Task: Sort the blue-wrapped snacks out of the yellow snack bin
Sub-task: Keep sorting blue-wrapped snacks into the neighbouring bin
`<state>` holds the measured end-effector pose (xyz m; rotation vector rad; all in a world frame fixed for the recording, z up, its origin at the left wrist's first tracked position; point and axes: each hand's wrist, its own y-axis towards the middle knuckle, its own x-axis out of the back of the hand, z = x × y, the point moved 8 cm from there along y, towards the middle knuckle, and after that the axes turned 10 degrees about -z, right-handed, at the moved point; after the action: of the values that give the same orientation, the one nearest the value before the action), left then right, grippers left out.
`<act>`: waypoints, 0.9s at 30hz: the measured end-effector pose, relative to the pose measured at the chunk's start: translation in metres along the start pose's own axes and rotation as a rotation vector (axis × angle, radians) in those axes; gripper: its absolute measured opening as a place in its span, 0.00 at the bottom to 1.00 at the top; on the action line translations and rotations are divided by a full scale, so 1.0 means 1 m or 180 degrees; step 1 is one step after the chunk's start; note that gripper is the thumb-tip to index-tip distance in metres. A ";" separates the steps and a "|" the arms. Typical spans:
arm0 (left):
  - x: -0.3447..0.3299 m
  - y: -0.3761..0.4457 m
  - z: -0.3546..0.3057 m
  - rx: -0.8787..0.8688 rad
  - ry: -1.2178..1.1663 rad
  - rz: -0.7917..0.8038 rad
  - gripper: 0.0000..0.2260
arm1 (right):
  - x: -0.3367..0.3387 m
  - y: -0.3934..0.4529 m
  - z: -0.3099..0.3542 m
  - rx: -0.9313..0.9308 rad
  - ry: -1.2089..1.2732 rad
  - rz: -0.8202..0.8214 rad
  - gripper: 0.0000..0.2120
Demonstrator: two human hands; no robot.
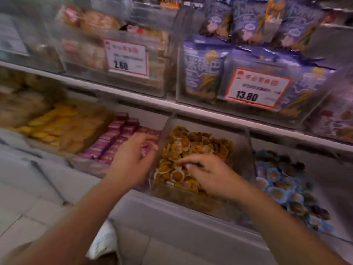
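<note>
Holding yellow-wrapped snacks [193, 148]: clear bin [246, 150]; blue-wrapped snacks [282, 186] in neighbouring bin.

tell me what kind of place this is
Most likely a shop's snack aisle: clear bins on shelves hold wrapped snacks, such as the yellow snack bin, and red-framed price tags read 13.80 and 2.60.

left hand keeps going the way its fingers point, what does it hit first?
Probably the pink-wrapped snacks: the left hand points up-right over them, toward the yellow bin's clear side wall. Blur hides the depth.
</note>
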<state>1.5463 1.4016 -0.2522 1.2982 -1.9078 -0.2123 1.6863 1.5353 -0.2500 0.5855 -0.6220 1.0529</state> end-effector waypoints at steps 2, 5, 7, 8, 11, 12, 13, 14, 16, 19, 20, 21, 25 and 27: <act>-0.009 -0.010 0.001 -0.0234 0.0053 0.0275 0.15 | -0.044 0.020 0.011 0.0027 -0.0100 0.0707 0.15; -0.015 -0.008 0.005 -0.0376 -0.0089 0.0638 0.19 | -0.075 0.031 0.014 0.0121 -0.0179 0.1186 0.17; -0.014 -0.003 0.010 -0.0381 -0.0197 0.0697 0.19 | -0.080 0.035 0.001 0.0181 -0.0516 0.1238 0.20; -0.014 -0.001 0.013 -0.0346 -0.0248 0.0691 0.19 | -0.081 0.035 -0.008 0.0168 -0.0784 0.1250 0.21; -0.018 0.002 0.022 -0.0080 -0.0482 0.0715 0.20 | -0.076 0.034 -0.034 -0.0094 -0.1482 0.1194 0.22; -0.020 0.003 0.024 -0.0015 -0.0547 0.0714 0.20 | -0.074 0.033 -0.038 -0.0086 -0.1646 0.1188 0.23; -0.020 0.003 0.024 0.0013 -0.0579 0.0700 0.21 | -0.071 0.032 -0.042 -0.0071 -0.1776 0.1212 0.24; -0.020 0.004 0.024 0.0022 -0.0607 0.0687 0.21 | -0.066 0.030 -0.046 -0.0054 -0.1863 0.1240 0.24; -0.019 0.005 0.026 0.0030 -0.0651 0.0672 0.21 | -0.054 0.024 -0.058 -0.0056 -0.2017 0.1309 0.22; -0.020 0.004 0.029 0.0049 -0.0645 0.0666 0.21 | -0.029 0.012 -0.074 -0.0095 -0.2193 0.1211 0.23; -0.021 0.003 0.030 0.0041 -0.0635 0.0658 0.21 | -0.021 0.008 -0.077 -0.0071 -0.2198 0.1127 0.24; -0.021 0.003 0.029 0.0038 -0.0627 0.0657 0.22 | -0.014 0.005 -0.080 -0.0072 -0.2171 0.1043 0.24; -0.022 0.004 0.029 0.0038 -0.0604 0.0576 0.22 | -0.003 -0.001 -0.075 -0.0020 -0.2094 0.0681 0.23; -0.024 0.005 0.025 0.0011 -0.0564 0.0492 0.23 | -0.003 0.002 -0.063 0.0068 -0.2065 0.0420 0.23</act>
<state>1.5288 1.4172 -0.2786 1.1600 -2.1487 -0.2516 1.6954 1.5785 -0.2949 0.9252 -1.2294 0.9876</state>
